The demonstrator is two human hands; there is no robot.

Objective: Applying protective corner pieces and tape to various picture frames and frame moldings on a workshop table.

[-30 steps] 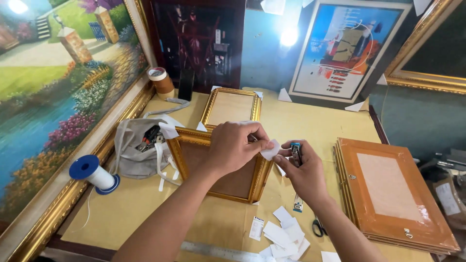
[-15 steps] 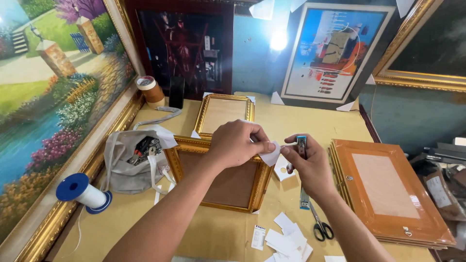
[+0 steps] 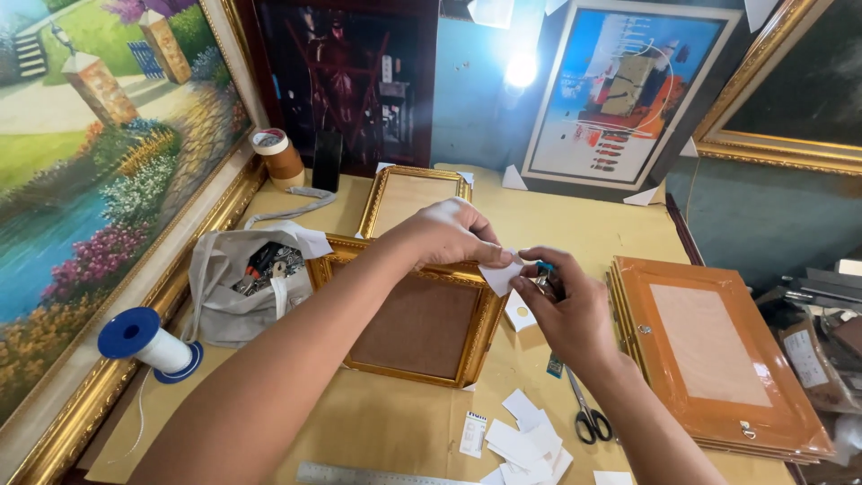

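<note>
Paper-covered table [image 3: 575,224] crowded with gilt frames, ringed by leaning paintings; left hand [image 3: 446,235] and right hand [image 3: 566,305] both pinch 1 white paper corner [image 3: 499,277] above a gold frame [image 3: 413,319].

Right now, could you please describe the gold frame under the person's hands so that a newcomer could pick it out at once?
Start at the paper-covered table. In its middle, just right of the grey cloth bag, lies the gold frame, face down with its brown backing showing. The left hand rests on its top edge. The smaller gold frame behind it has a pale backing; the frames at the right are orange.
</note>
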